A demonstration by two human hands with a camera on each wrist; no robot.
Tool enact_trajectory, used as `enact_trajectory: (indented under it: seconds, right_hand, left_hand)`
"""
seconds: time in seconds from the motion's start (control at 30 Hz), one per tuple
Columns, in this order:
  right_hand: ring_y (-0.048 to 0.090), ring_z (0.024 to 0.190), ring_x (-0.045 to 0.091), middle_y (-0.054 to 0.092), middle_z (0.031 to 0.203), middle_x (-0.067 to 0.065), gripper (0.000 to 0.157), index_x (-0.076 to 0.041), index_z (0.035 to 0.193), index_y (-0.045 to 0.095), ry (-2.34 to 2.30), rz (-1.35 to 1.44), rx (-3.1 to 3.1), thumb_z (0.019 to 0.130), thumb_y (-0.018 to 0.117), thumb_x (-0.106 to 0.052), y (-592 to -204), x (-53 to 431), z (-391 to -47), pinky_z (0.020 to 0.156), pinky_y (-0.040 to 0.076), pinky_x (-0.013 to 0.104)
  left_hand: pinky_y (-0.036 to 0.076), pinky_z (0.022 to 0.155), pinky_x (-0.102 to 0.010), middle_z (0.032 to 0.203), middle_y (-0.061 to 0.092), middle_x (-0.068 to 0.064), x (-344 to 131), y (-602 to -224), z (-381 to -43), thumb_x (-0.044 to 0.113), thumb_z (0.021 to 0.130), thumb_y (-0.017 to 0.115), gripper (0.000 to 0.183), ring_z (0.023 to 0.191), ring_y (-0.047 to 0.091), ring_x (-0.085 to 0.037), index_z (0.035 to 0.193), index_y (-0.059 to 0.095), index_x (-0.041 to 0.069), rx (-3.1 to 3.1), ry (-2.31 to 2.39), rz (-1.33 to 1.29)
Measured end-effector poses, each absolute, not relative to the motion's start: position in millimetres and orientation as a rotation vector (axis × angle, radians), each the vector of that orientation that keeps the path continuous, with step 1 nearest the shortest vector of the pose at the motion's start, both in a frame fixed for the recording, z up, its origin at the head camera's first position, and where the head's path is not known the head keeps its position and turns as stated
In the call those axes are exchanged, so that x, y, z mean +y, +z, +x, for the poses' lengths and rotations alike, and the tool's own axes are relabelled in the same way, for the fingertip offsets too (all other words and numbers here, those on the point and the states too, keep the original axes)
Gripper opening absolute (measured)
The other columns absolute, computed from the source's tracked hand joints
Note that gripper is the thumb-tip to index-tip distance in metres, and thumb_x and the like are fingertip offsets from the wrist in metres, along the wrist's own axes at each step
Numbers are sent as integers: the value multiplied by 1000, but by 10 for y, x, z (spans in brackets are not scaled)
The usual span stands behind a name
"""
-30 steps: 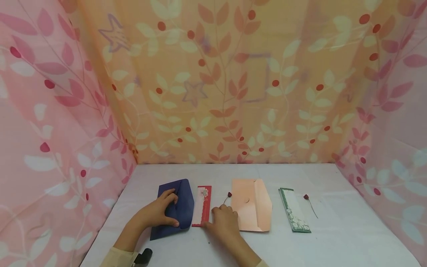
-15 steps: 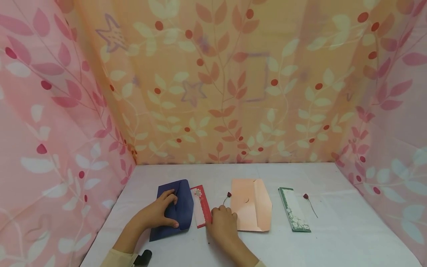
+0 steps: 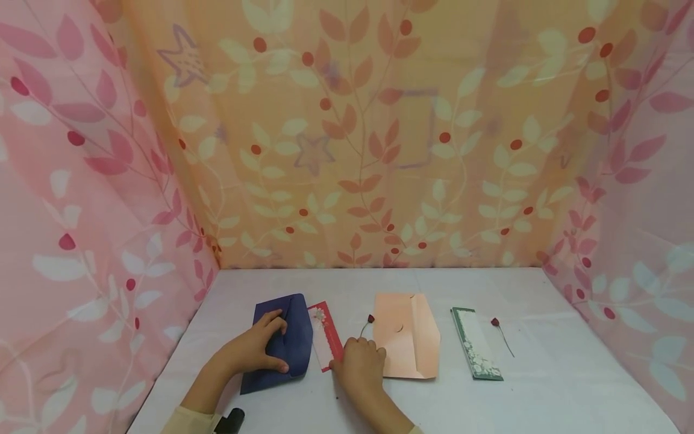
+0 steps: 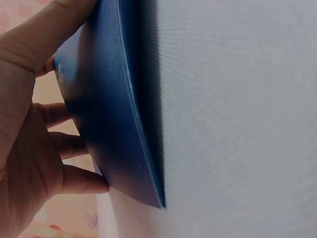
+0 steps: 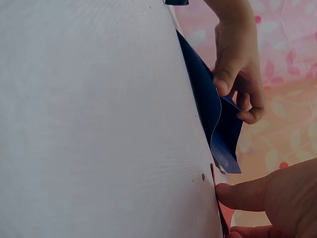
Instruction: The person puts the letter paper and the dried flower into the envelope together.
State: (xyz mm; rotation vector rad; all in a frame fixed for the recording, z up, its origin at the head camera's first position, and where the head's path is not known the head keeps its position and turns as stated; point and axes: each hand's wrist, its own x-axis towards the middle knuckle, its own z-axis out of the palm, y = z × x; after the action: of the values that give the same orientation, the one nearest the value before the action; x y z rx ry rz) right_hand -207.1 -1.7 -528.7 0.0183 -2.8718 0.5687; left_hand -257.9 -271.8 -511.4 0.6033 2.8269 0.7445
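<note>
A navy blue envelope (image 3: 299, 337) lies at the left of the white table with its flap open to the right. My left hand (image 3: 250, 351) grips it, thumb near the front end of the fold and fingers near the back. In the right wrist view the mouth of the envelope (image 5: 200, 94) bulges. A red and white card with a flower print (image 3: 327, 340) lies slanted, its far end against the envelope's flap edge. My right hand (image 3: 359, 369) holds the card's near right edge between thumb and fingers; the fingertips are partly hidden.
Right of the card lie a small dried red rose (image 3: 370, 319) and a peach envelope (image 3: 400, 343), partly behind my right hand. A green-bordered card (image 3: 479, 346) and another rose (image 3: 496, 323) are farther right. Patterned cloth (image 3: 358, 181) walls the table (image 3: 564, 386).
The red card has turned from straight to slanted, its far end swinging left to the navy envelope. My right hand turned it; my left hand has stayed on the envelope.
</note>
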Motion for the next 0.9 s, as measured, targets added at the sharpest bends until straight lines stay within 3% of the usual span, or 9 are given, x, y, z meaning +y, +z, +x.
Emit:
enact_trajectory:
  seconds: [0.17,0.4,0.57,0.67,0.9]
  right_hand:
    - [50,68,22,54,69,3,41,-10,78,64,590,-18,-2851,67,92,-38,-5300,-12,-2077,66,35,42]
    - [55,62,17,62,68,-1,31,-10,87,68,796,-24,-2881,73,91,-26,-5278,50,-2113,60,41,37]
    - [58,69,16,68,79,-1,32,-8,94,70,1054,-45,-2924,74,88,-25,-5249,139,-2168,61,48,36]
    - [58,73,18,67,76,-2,26,-8,94,72,1261,-17,-2956,78,85,-25,-5221,219,-2198,64,48,36]
    - [50,50,12,71,68,5,18,-2,102,71,1866,130,-2847,89,74,-15,-5098,413,-2211,45,40,24]
  left_hand:
    - [44,106,-66,163,30,-16,-2728,-5141,-2589,66,65,87,74,138,45,-45,118,51,29,2834,743,601]
    - [44,105,-67,163,30,-17,-2728,-5145,-2600,65,65,88,73,138,45,-46,117,51,29,2825,756,609]
    - [43,107,-67,163,30,-17,-2726,-5142,-2591,65,65,88,72,139,44,-47,116,51,29,2824,761,611]
    - [43,106,-67,163,30,-18,-2724,-5137,-2586,65,66,88,72,138,44,-47,116,51,29,2827,760,619]
    - [44,105,-67,163,30,-18,-2714,-5113,-2575,63,66,89,71,138,45,-48,115,51,28,2829,761,615]
